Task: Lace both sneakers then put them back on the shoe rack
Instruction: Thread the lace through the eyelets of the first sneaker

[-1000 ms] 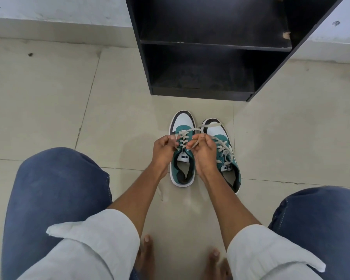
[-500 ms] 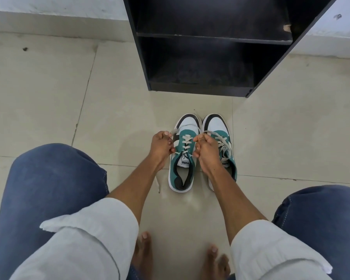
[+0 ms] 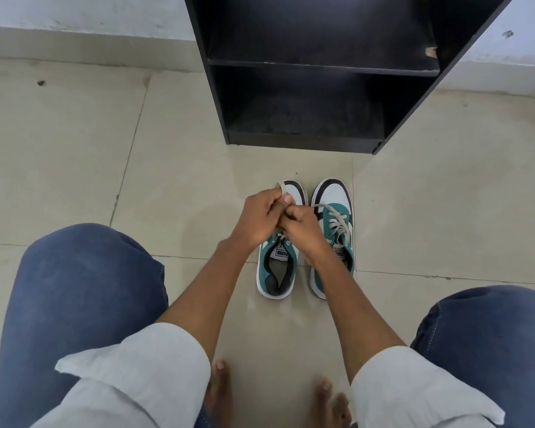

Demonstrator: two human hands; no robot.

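Two teal-and-white sneakers stand side by side on the tiled floor point(image 3: 74, 149) at the centre of the frame, just below the open black shoe rack point(image 3: 315, 103) that fills the upper middle. The long axis of each runs up and down the frame, with the toes pointing up toward the rack and the heels toward the bottom edge.

The left sneaker point(image 3: 277, 273) is half covered by both hands, which meet over its laces. The left hand point(image 3: 257, 220) has its fingers closed on a loop of pale lace point(image 3: 281, 186) that sticks out above the knuckles near the toe cap. The right hand point(image 3: 303, 230) presses against it, fingers curled shut around the lace of the same shoe; the exact strand is hidden.

The right sneaker point(image 3: 334, 217) lies just beside, its lace loose across the tongue. Rolled white sleeves, blue jeans and bare toes fill the lower frame.
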